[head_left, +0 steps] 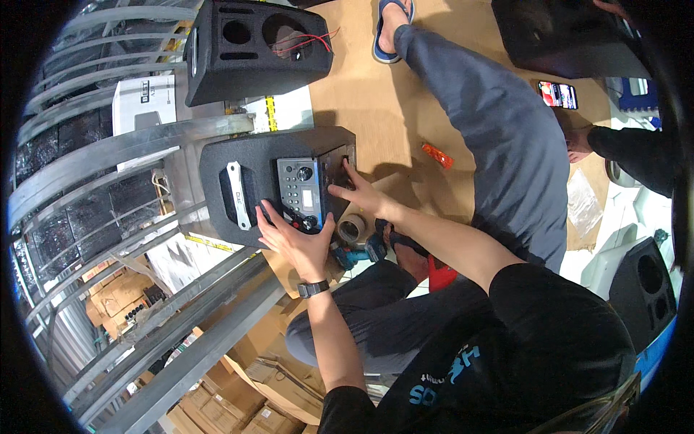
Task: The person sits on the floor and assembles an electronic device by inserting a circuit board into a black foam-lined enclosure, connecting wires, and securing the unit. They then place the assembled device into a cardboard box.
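Left hand (pixel 295 242) spread flat on control panel (pixel 302 194), right hand (pixel 359 194) open — fingertips pressing speaker cabinet (pixel 246 181), tape roll (pixel 353 230) beside.

speaker cabinet (pixel 571 36) cut off, phone screen (pixel 557 95) blurred

A second black speaker box (pixel 256 47) with red wires lies near the top. A roll of tape (pixel 353 230) sits on the brown board floor (pixel 376 101). An orange thing (pixel 437 155) lies nearby. A phone (pixel 557 95) glows. Cardboard boxes (pixel 253 405) sit below.
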The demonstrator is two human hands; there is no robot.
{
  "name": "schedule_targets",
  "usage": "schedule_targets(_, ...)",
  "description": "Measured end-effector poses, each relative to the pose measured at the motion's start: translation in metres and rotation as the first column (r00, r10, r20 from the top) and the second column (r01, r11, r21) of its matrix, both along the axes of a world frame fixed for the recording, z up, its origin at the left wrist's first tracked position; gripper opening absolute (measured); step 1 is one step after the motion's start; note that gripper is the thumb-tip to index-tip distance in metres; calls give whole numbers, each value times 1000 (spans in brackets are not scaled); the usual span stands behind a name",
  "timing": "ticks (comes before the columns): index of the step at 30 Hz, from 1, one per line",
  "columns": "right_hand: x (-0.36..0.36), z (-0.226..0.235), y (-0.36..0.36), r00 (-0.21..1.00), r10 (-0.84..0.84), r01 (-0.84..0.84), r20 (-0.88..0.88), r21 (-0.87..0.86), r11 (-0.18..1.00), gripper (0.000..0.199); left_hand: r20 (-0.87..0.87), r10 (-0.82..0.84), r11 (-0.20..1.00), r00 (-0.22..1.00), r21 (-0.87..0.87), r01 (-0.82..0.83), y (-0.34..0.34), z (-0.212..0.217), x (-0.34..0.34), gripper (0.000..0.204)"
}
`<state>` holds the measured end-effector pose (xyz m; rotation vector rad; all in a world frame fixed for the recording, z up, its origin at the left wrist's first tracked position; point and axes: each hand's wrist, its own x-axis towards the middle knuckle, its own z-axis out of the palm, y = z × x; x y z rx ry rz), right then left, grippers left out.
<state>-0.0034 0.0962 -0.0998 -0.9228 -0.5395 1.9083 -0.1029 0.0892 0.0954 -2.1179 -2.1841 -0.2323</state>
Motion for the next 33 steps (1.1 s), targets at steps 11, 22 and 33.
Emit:
schedule_targets(11, 29, 6, -5, 984, 53, -74, -171, -124, 989, 118, 110, 35, 998, 993, 42, -40, -8, -4, 17, 123)
schedule_targets(22, 65, 58, 16, 974, -128, 90, -189, -198, 976, 77, 99, 87, 992, 991, 78, -95, -18, -4, 18, 127)
schedule_targets(33, 90, 149, 88, 519, -20, -497, 855, 321, 806, 98, 202, 285, 956, 937, 9, -292, -37, -9, 11, 137)
